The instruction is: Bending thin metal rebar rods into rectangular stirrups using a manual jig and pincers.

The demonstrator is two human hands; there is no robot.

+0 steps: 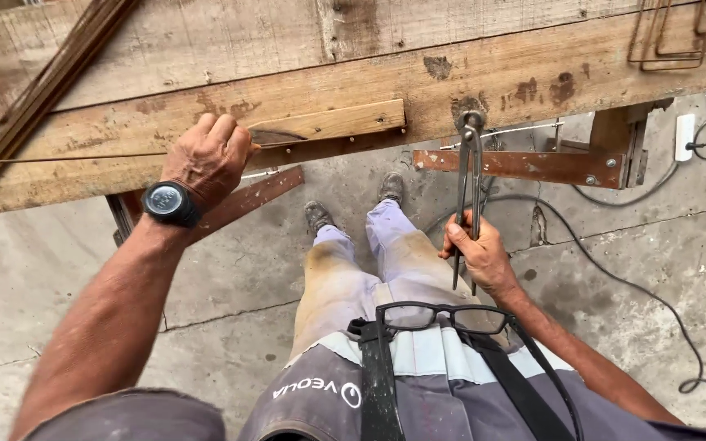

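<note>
The long worn wooden plank worktop (533, 73) fills the whole top, from 10 to 2 o'clock, and blocks the way up there. A small pale wooden block (328, 122) sticks out at its edge at 12 o'clock, just beside the left hand (206, 159). A rusty brown metal bar (525, 166) juts out under the edge at 1 o'clock. The long grey metal pincers (469, 196) stand between block and bar. A black cable (614, 273) snakes over the grey concrete floor (51, 278) at 3 o'clock. At 9 o'clock the floor is open.

Rough wooden bench (304, 73), (probably steel) matt pincers (469, 188)
</note>
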